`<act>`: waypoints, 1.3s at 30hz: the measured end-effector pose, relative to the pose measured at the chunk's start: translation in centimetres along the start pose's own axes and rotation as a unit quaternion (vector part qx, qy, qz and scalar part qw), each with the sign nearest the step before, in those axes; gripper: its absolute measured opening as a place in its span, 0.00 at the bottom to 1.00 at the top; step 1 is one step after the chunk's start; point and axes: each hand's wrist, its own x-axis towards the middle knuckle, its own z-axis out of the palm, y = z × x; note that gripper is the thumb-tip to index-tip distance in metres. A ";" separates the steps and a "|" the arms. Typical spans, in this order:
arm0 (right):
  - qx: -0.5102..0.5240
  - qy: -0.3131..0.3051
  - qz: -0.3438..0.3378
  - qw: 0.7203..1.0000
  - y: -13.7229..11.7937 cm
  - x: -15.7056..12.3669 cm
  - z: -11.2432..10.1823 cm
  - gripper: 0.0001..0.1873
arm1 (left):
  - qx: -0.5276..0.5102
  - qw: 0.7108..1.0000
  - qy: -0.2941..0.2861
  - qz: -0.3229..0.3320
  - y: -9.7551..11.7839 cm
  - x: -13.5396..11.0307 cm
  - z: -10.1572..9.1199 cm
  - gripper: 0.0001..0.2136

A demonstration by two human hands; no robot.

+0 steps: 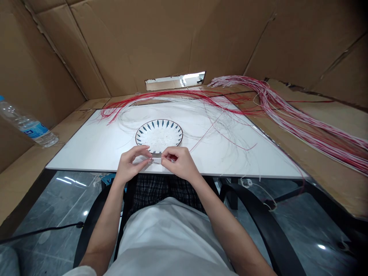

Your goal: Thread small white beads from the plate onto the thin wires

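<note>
My left hand [130,163] is curled above the front edge of the white board, thumb and fingertips nearly together around something small and clear that I cannot make out. Just to its right, my right hand [180,163] pinches a thin strand, with a bit of red showing between the fingers. The fingertips of both hands face each other, a short gap apart. Right behind them sits a round plate [159,136] with a dark rim and blue dashes, holding many tiny whitish or clear pieces. A loose red strand [207,131] runs over the board from beside my right hand.
Red and white strands [172,93] lie across the back of the white board [94,142]. A thick red-and-white bundle [276,105] rests at the right. A water bottle [34,128] stands on cardboard at the left. Cardboard walls [149,42] with a slot enclose the far side.
</note>
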 end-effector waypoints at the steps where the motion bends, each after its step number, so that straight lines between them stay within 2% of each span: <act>1: 0.002 0.000 -0.001 1.000 0.0 0.0 0.0 0.06 | 0.001 1.000 -0.001 0.000 0.0 0.0 0.0 0.21; 28: -0.031 -0.014 -0.008 0.999 0.0 -0.2 0.0 0.06 | 0.028 0.999 0.018 0.004 0.3 0.1 0.2 0.17; 39: -0.039 -0.015 -0.014 0.999 -0.1 -0.1 0.0 0.05 | 0.050 0.999 0.013 0.017 0.4 0.0 0.2 0.19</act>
